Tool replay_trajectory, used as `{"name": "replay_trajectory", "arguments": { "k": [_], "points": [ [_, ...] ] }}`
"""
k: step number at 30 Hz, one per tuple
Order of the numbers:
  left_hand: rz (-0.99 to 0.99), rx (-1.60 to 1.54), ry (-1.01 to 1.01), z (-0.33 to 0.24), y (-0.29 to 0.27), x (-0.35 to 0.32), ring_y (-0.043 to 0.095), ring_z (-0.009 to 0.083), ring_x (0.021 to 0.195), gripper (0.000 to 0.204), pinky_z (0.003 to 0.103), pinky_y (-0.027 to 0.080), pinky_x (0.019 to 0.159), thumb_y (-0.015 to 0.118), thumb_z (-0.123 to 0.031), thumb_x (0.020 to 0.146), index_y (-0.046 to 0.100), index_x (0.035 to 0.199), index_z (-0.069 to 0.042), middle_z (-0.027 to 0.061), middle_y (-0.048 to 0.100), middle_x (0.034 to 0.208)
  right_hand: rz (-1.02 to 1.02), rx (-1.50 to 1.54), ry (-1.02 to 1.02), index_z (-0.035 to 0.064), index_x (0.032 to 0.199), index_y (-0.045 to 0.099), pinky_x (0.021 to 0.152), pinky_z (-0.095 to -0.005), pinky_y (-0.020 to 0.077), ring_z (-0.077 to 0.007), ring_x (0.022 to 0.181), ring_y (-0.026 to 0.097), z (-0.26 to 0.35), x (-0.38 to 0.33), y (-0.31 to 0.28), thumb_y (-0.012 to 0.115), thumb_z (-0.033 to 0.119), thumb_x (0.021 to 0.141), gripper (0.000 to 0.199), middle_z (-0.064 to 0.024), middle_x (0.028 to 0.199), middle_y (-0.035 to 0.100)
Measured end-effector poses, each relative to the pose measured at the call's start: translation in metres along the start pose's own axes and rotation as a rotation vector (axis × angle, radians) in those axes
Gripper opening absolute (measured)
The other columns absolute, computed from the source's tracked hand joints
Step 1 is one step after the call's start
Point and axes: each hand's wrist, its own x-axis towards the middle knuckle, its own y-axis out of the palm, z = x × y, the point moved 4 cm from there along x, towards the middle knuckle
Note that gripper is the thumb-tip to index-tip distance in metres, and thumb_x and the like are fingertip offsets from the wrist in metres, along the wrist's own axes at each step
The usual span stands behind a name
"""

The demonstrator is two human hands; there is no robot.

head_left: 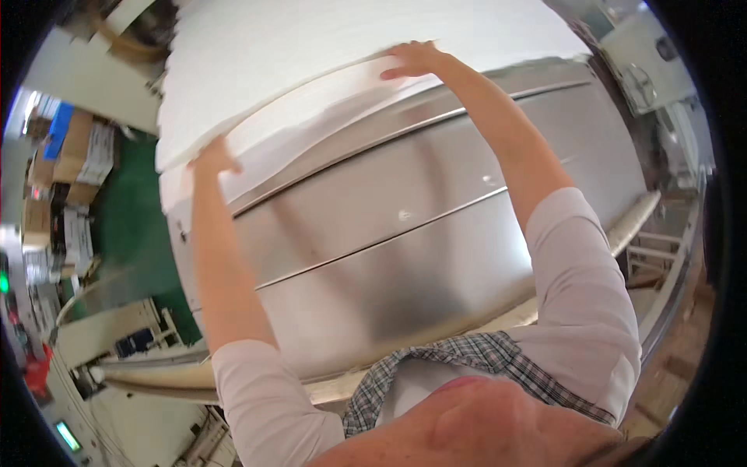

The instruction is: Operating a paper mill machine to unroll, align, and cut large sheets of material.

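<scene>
Metal panel (358,222), one: silvery, reflective, seamed crosswise, nearest the person. White sheet (350,35), one: spread beyond, near edge rippled over the metal. Cardboard boxes (75,140): far left. Right hand (417,59): at the sheet's fold, thumb apart from fingers; grip cannot be told. Left hand (212,158): blurred, at the sheet's left end; grip likewise uncertain.

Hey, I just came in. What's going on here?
A person leans over a shiny metal surface, arms stretched toward white sheeting at its far side. The left hand is at the sheeting's near part on the left, and the right hand is farther over to the right. Whether the fingers grip it is hard to tell.
</scene>
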Motion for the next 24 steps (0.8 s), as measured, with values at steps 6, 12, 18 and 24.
{"name": "replay_trajectory", "arguments": {
  "k": [6,12,18,24],
  "points": [
    [0.089,0.012,-0.229,-0.011,0.003,-0.001,0.028,0.0347,0.125,0.102,0.07,0.025,0.087,0.073,-0.011,0.049,0.02,0.136,-0.015,0.0085,0.034,0.135,0.18,-0.103,-0.036,0.0205,0.131,0.034,0.096,-0.0572,0.0219,-0.0289,0.121,0.034,-0.131,-0.02,-0.016,0.071,0.058,0.049,0.097,-0.0032,0.13,0.041],
    [0.075,0.041,-0.371,-0.02,0.0,-0.005,0.033,0.0321,0.121,0.088,0.065,0.031,0.086,0.07,-0.002,0.052,0.028,0.129,-0.015,0.0084,0.039,0.129,0.275,-0.277,0.068,0.0249,0.132,0.029,0.095,-0.0592,0.0242,-0.0319,0.121,0.033,-0.309,-0.015,-0.016,0.085,0.025,0.036,0.112,0.0002,0.133,0.038],
    [0.039,0.069,-0.317,0.026,0.022,0.011,0.036,0.0361,0.117,0.088,0.051,0.037,0.091,0.068,0.001,0.051,0.028,0.128,-0.012,0.0155,0.041,0.124,0.226,-0.504,0.303,0.0237,0.133,0.027,0.094,-0.0482,0.0371,-0.0363,0.122,0.032,-0.508,-0.013,0.005,0.083,0.006,0.036,0.113,-0.0037,0.134,0.034],
    [-0.109,-0.055,-0.202,0.063,0.045,0.004,0.042,0.0369,0.11,0.082,0.043,0.038,0.09,0.069,-0.002,0.048,0.036,0.123,-0.009,0.0177,0.046,0.118,-0.068,-0.361,0.206,0.019,0.125,0.038,0.097,-0.0434,0.0305,-0.0296,0.116,0.041,-0.547,-0.028,0.007,0.066,-0.004,0.057,0.077,-0.0092,0.127,0.042]
  ]
}}
